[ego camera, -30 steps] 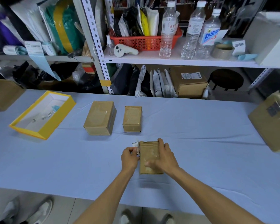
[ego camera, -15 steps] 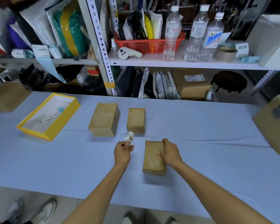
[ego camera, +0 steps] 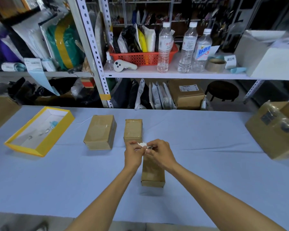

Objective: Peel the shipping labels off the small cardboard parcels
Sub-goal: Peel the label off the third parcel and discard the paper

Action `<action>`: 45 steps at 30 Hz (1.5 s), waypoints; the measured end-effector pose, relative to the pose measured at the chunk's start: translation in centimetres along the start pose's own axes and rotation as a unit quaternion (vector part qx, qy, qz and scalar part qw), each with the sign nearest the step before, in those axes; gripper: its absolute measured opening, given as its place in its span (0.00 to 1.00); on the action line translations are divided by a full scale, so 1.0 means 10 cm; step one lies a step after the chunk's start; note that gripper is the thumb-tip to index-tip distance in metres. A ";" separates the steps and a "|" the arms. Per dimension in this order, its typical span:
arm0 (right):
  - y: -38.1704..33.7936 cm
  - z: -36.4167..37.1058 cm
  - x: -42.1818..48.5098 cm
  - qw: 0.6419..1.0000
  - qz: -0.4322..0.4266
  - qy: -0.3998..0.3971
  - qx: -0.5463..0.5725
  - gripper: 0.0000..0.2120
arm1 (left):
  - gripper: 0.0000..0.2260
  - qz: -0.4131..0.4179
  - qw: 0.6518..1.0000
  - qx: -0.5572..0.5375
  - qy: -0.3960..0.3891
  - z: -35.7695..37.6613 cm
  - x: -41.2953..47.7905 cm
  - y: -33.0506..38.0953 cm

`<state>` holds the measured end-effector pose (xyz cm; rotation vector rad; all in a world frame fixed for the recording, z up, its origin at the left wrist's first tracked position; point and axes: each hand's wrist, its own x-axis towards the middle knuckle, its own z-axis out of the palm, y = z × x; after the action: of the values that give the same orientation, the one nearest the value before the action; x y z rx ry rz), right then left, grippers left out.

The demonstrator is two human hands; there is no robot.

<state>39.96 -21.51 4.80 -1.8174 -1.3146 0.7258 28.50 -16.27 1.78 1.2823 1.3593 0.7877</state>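
Both forearms (ego camera: 109,189) are bare (a greyish shoe (ego camera: 41,225) shows, blurred).

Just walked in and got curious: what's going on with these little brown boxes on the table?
A person is working bare-handed at the blue-covered table. The left hand and the right hand both pinch a crumpled white label between them, just above the nearest parcel, which lies on the table. A wider parcel and a narrower parcel sit beyond it, neither touched. To the left lies an open yellow box with a few scraps inside.
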 end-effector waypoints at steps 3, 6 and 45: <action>0.04 -0.07 -0.01 1.000 -0.011 -0.016 -0.022 0.08 | 0.10 -0.019 0.997 -0.066 -0.029 0.06 -0.02 0.04; 0.08 -0.11 0.00 1.000 -0.004 0.005 0.001 0.06 | 0.06 0.001 0.994 -0.098 -0.047 0.13 -0.07 0.16; 0.27 -0.98 -0.26 0.935 0.201 0.215 0.199 0.01 | 0.02 0.041 0.990 -0.068 -0.114 1.06 -0.32 0.60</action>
<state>48.42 -26.90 7.95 -1.7839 -0.4707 0.6906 39.76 -20.16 5.83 1.2844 1.0590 0.7519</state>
